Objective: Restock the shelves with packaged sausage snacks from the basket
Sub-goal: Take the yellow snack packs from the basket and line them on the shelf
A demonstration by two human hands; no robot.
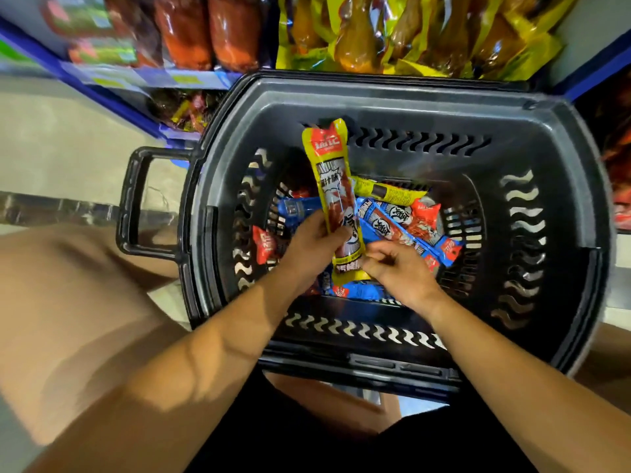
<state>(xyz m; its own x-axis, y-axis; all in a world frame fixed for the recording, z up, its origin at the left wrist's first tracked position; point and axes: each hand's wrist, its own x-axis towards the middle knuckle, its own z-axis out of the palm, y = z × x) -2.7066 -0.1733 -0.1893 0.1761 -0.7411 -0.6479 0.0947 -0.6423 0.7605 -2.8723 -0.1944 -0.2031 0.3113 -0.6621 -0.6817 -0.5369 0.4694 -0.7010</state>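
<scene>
Forearms reach into basket [392,97]: left hand [314,247] pinches yellow sausage pack [333,186] mid-length, right hand [396,268] pinches its lower end, blue packs [403,227] beneath; risk: slick film slips, pack drops back.

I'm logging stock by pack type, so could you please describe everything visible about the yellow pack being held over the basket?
The yellow pack is a long, glossy plastic sleeve with a red top end and a clear window showing dark red sausage. It looks sealed and whole, standing nearly upright above the basket. The left hand grips its lower half and the right hand pinches its lower end. Blue packs lie below.
</scene>
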